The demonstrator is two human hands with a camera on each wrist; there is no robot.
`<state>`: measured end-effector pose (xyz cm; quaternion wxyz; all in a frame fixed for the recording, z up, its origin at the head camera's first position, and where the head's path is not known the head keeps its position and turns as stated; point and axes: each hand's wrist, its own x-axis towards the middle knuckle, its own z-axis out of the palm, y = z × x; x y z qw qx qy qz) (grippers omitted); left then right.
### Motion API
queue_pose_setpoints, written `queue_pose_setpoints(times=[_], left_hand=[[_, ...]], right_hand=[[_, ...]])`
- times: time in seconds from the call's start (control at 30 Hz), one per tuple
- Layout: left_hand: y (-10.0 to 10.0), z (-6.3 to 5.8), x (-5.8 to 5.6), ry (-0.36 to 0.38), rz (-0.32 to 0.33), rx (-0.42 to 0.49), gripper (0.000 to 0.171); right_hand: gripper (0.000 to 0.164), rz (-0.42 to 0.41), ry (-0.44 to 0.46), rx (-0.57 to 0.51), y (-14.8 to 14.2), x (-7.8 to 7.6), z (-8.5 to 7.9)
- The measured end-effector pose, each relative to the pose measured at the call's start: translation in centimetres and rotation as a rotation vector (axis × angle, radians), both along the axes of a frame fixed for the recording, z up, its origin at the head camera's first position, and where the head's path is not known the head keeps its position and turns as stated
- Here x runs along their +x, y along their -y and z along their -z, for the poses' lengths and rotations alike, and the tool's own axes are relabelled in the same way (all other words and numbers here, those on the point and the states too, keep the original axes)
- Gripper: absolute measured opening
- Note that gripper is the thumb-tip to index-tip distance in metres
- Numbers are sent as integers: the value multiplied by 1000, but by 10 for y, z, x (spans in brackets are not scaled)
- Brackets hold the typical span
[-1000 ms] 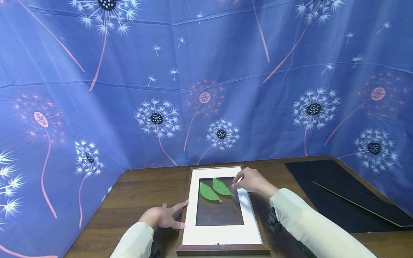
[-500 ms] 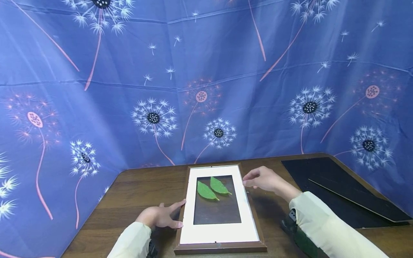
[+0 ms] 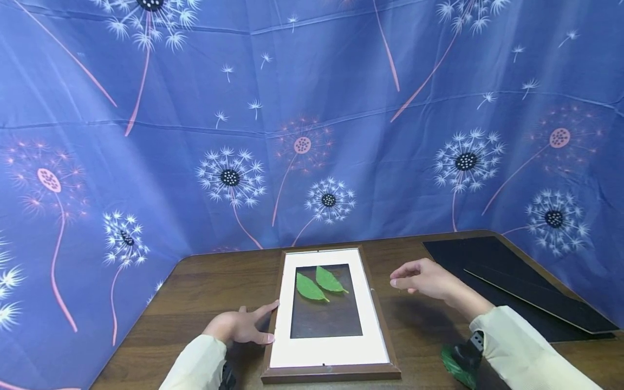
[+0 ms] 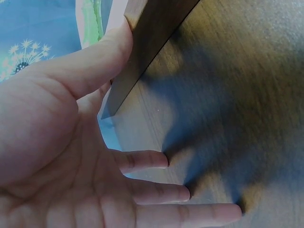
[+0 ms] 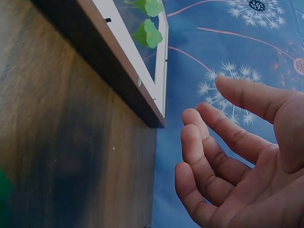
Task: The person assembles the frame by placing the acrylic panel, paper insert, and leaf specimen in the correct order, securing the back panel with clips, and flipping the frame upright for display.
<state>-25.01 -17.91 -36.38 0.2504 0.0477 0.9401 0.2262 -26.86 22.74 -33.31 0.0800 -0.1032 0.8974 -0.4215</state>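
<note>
Frame (image 3: 331, 374), left hand (image 3: 241, 326) touching it, leaves (image 3: 311, 288) within border (image 3: 327, 351)

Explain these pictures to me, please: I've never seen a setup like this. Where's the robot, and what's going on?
There is no robot here, just a person working with two bare hands. The wide picture is taken from the person's head, looking forward and down; the two close ones are taken from the left and right wrists.

On the wooden table lies a frame with a white border. Inside that border are two green leaves, side by side. A black panel lies to the right, and a blue patterned cloth hangs behind.

The left hand touches the frame's left side with thumb and forefinger. The right hand is in the air beside the frame, fingers loosely bent, seemingly holding nothing.
</note>
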Motion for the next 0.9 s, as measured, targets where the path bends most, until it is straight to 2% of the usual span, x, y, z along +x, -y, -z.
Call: queue_pose_setpoints(times=[0.27, 0.53, 0.9], left_hand=[[0, -1, 2, 15, -51, 80, 81], [-1, 1, 1, 26, -62, 71, 81], [-1, 2, 2, 4, -25, 31, 81]], right_hand=[[36, -3, -3, -14, -20, 9, 4], [39, -1, 21, -34, -39, 24, 9], [43, 6, 71, -38, -69, 40, 25]])
